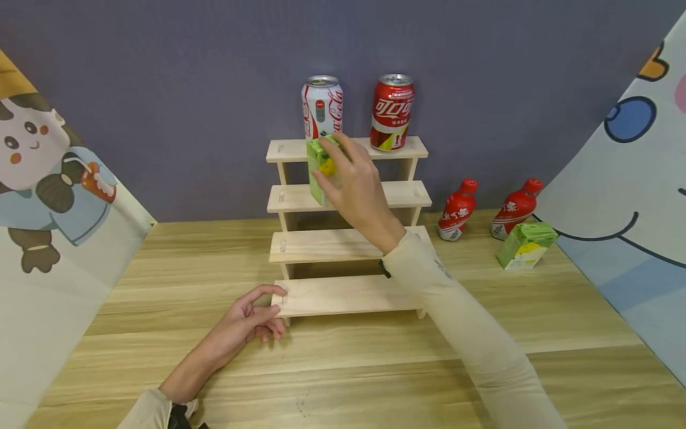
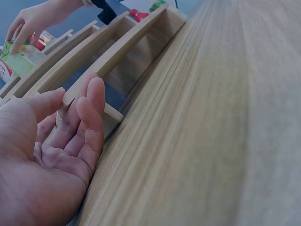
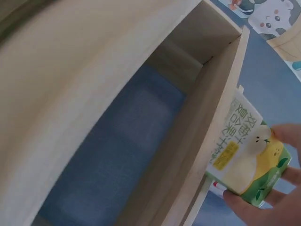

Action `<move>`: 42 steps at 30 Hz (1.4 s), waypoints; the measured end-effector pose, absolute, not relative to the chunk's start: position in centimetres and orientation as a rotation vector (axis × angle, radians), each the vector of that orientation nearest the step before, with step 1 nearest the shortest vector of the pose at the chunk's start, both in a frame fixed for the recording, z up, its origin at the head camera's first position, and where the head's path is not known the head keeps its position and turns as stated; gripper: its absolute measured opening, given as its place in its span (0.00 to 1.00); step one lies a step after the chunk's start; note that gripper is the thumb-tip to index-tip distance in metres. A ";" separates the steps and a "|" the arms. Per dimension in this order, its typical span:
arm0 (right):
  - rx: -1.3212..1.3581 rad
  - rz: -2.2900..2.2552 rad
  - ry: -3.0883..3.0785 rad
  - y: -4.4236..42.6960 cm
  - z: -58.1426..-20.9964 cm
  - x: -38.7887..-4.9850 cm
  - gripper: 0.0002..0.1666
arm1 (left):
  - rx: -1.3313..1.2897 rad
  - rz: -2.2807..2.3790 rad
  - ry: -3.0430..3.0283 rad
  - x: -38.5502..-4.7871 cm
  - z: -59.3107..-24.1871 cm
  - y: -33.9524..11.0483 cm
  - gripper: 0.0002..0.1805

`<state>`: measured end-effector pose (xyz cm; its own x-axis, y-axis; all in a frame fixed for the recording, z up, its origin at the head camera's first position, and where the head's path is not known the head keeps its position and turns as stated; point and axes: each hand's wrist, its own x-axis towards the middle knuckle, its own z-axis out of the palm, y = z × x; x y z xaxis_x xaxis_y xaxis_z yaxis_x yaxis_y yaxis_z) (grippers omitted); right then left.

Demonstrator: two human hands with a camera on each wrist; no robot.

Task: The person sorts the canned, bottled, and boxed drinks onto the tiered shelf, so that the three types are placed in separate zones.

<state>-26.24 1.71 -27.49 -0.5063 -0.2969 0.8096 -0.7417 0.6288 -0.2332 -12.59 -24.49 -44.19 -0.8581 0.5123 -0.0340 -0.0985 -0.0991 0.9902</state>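
Note:
My right hand (image 1: 358,186) grips a green juice carton (image 1: 317,176) with a yellow fruit picture, thumb and fingers on its sides. The carton is upright at the second tier from the top of a four-tier wooden display shelf (image 1: 343,296), left of the middle; whether its base bears on the board I cannot tell. In the right wrist view, the carton's printed face (image 3: 249,150) shows beyond a tier's edge. My left hand (image 1: 248,320) pinches the left end of the lowest tier between thumb and fingers. On the top tier stand a white Coca-Cola can (image 1: 321,107) and a red one (image 1: 393,113).
Right of the shelf, two red bottles (image 1: 457,211) (image 1: 517,210) stand on the wooden table (image 1: 203,262). Another green juice carton (image 1: 527,245) stands before the farther one. A dark blue-grey wall (image 1: 214,119) rises behind, with cartoon-printed panels (image 1: 69,173) (image 1: 632,196) at both sides.

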 end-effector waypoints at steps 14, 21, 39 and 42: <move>0.753 0.625 -2.132 1.2 -28.8 -26.2 0.37 | 0.482 2.020 1.747 -12.5 -44.2 -24.5 0.21; 0.760 0.551 -2.159 1.5 -28.7 -26.2 0.36 | 0.487 2.019 1.745 -12.4 -44.2 -24.5 0.21; 0.828 0.431 -2.123 5.0 -29.1 -24.6 0.33 | 0.477 2.024 1.747 -12.2 -44.3 -24.6 0.22; 0.838 0.422 -2.114 6.0 -29.3 -24.1 0.33 | 0.474 2.027 1.749 -12.2 -44.3 -24.5 0.21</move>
